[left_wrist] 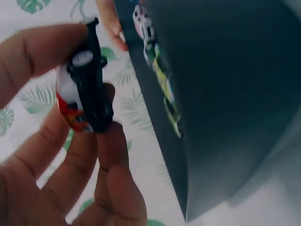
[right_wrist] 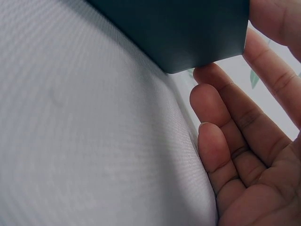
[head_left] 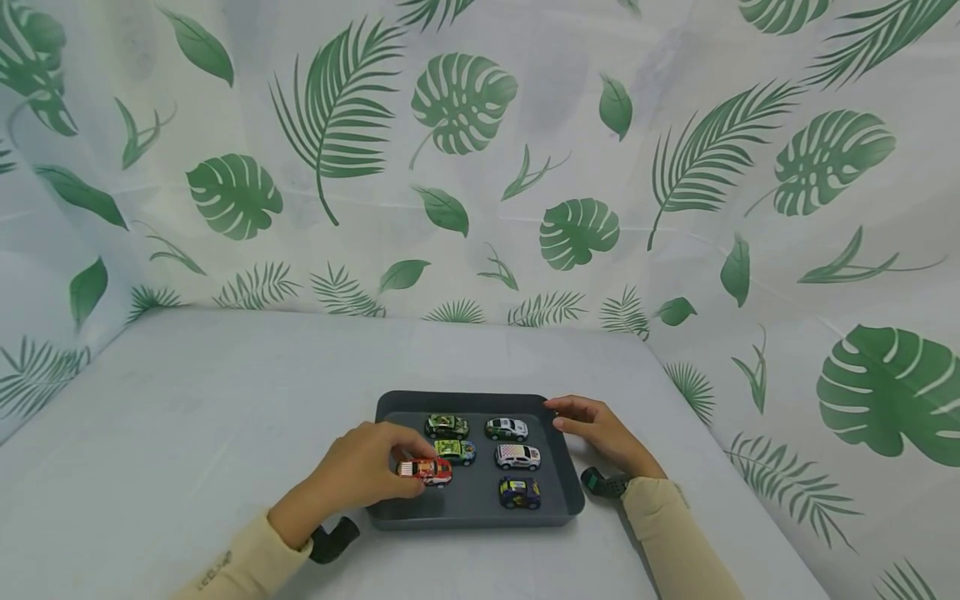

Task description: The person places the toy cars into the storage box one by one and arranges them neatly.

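My left hand point(head_left: 366, 468) pinches a red toy car point(head_left: 426, 472) between thumb and fingers, over the left part of a dark grey tray point(head_left: 468, 522). Its black underside and one wheel face the left wrist camera. Just beyond it in the tray are a green toy car point(head_left: 455, 452) and a camouflage toy car point(head_left: 447, 427). A second column on the right has two white toy cars, the far one point(head_left: 507, 429) and the middle one point(head_left: 517, 457), and a dark purple toy car point(head_left: 520, 492) nearest me. My right hand point(head_left: 600, 429) rests its relaxed fingers against the tray's back right corner.
The tray stands on a white-covered table point(head_left: 225, 400). A white backdrop with green leaves point(head_left: 465, 275) rises behind the table and along its sides. Black wrist straps are on both wrists, the right one point(head_left: 603, 483) close beside the tray.
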{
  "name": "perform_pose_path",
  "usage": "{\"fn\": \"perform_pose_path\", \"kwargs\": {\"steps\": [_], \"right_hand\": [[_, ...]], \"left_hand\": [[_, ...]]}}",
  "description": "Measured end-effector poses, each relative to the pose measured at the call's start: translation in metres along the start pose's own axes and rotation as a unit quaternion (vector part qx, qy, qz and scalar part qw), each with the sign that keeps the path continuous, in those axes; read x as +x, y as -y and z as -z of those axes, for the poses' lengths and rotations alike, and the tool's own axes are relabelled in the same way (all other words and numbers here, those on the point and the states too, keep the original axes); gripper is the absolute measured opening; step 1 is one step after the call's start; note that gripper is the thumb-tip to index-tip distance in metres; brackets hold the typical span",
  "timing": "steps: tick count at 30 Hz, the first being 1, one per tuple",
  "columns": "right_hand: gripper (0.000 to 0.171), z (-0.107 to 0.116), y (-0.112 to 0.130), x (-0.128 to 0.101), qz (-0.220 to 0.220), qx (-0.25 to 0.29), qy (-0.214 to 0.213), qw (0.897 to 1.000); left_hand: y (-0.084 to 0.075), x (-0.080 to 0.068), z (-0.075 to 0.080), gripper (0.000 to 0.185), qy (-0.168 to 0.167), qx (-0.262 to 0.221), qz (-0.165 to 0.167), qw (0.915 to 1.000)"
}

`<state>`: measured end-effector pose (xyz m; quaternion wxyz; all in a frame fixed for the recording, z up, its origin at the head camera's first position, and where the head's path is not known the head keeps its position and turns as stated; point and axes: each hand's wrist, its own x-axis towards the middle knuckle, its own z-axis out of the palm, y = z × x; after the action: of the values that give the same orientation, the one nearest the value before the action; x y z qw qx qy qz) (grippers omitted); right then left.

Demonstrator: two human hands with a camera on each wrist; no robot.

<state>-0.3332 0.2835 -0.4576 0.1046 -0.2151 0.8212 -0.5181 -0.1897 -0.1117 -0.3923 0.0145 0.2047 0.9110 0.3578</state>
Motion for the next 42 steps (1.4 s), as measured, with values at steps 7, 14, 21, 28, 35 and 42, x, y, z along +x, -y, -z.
{"fn": "perform_pose_path", "kwargs": {"steps": [7, 14, 21, 28, 35, 42], "right_hand": [[0.041, 0.000, 0.001, 0.000, -0.002, -0.001, -0.002, 1.000], [0.040, 0.000, -0.001, 0.000, 0.001, -0.007, -0.003, 1.000], [0.041, 0.000, 0.000, -0.001, 0.003, -0.001, 0.000, 1.000], [0.040, 0.000, 0.000, 0.000, 0.000, -0.003, -0.002, 1.000], [0.041, 0.000, 0.001, -0.001, 0.001, -0.001, 0.000, 1.000], [0.041, 0.000, 0.000, 0.000, -0.001, -0.002, 0.000, 1.000]], "left_hand": [[-0.010, 0.002, -0.014, 0.031, -0.026, 0.003, 0.032, 0.9992], [-0.013, 0.004, -0.025, 0.030, -0.044, 0.015, 0.036, 0.9983], [-0.017, 0.008, -0.033, 0.030, -0.041, 0.043, 0.041, 0.9974], [-0.017, 0.013, -0.040, 0.030, -0.036, 0.061, 0.036, 0.9968], [-0.018, 0.019, -0.046, 0.031, -0.054, 0.101, 0.043, 0.9925], [-0.018, 0.022, -0.051, 0.032, -0.058, 0.116, 0.051, 0.9902]]}}
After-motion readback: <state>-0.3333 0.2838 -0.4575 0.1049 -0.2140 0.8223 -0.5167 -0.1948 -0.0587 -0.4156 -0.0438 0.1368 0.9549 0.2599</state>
